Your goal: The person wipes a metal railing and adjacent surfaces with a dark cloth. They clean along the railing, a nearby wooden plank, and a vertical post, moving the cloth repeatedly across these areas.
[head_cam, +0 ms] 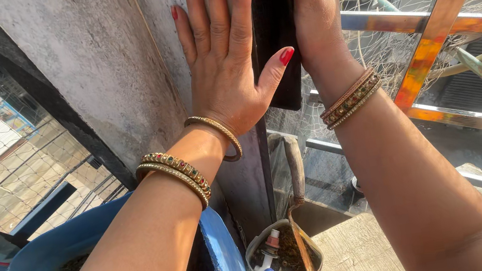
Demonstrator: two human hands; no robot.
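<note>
While the left hand (221, 61) lay flat against the grey concrete pillar (107, 66), its fingers were spread and straight, holding nothing, with the thumb stretched out to touch the edge of a dark flat panel (274, 33). The panel stood upright against the pillar's corner, running out of the top of the view. The right hand (316, 4) pressed on the panel's far side, fingers laid along its face and thumb at the outer edge; whether its grip truly clamped the panel could not be told. Both wrists wore gold bangles. Below the left forearm sat a blue tub (225, 260) with dark soil inside. Just beside it, a small cut plastic container (284, 264) held soil and a few small bottles. Behind the right arm ran shiny metal railing (430, 28) backed with netting.
</note>
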